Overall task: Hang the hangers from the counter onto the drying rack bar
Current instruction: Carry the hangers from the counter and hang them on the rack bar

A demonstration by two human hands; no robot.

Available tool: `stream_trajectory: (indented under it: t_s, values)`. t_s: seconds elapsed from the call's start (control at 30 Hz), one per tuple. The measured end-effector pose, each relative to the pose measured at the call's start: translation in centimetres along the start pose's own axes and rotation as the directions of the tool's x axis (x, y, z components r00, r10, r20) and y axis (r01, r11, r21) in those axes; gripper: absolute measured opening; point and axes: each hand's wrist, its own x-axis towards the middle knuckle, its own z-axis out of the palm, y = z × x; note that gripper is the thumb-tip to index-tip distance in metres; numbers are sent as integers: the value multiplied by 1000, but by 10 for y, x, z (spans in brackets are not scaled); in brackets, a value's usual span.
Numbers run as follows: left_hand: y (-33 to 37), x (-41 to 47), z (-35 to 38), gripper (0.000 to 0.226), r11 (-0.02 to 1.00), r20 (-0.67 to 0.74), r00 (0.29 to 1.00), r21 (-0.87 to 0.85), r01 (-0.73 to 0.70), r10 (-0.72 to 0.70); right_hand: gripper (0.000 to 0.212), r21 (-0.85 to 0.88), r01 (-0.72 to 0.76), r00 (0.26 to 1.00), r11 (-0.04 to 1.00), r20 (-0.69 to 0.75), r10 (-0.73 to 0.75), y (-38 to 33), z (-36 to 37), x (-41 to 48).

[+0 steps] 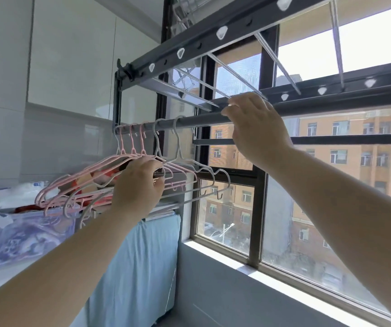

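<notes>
The hangers [142,153], pink and white, hang by their hooks, bunched at the left end of the drying rack bar [189,120]. The left hand [140,185] grips their shoulders, probably steadying them. The right hand [253,126] curls over the bar. On the worktop [1,279] a clear bag [24,239] holds something patterned, too blurred to identify.
</notes>
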Motion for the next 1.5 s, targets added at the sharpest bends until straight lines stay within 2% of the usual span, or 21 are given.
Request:
stream_trajectory:
  t_s: [0.1, 0.27, 0.4, 0.53, 0.7, 0.8, 0.9, 0.97, 1.07, 1.13, 1.3, 1.5]
  values:
    - [18, -10, -1, 25, 996, 22, 1000, -82, -16, 18, 38, 7, 25, 1000, 1000, 15, -25, 9, -7, -19]
    - [56, -34, 6, 17, 984, 213, 976, -178, 3, 36, 34, 48, 20, 998, 999, 66, -23, 28, -21, -66]
    - [98, -50, 17, 13, 971, 320, 946, -239, 25, 54, 33, 54, -96, 965, 994, 250, 79, 65, -42, -127]
    - [173, -79, 33, 13, 935, 423, 900, -351, 58, 103, 31, -69, -208, 879, 976, 424, 218, 119, -87, -213]
    - [311, -137, 39, 17, 858, 501, 827, -512, 44, 256, 29, -267, -415, 650, 870, 582, 489, 186, -182, -333]
    - [403, -178, 34, 19, 794, 522, 769, -608, 31, 370, 26, -385, -522, 487, 761, 598, 636, 216, -253, -404]
    - [490, -223, 25, 20, 727, 527, 704, -687, 22, 477, 24, -515, -600, 289, 612, 574, 766, 239, -326, -470]
    - [545, -255, 20, 19, 677, 530, 647, -735, 30, 548, 24, -587, -628, 179, 511, 530, 829, 249, -374, -510]
    - [623, -302, 7, 18, 584, 517, 550, -809, 65, 655, 27, -667, -658, 58, 349, 417, 907, 256, -445, -563]
    - [672, -332, -5, 17, 519, 477, 510, -852, 69, 715, 27, -700, -674, -15, 235, 331, 944, 257, -489, -595]
    - [790, -401, -42, 20, 332, 331, 372, -941, 66, 867, 27, -755, -655, -163, -31, 102, 981, 258, -583, -667]
    - [919, -472, -84, 19, 146, 166, 208, -983, 109, 964, 26, -791, -555, -289, -258, -107, 951, 275, -667, -737]
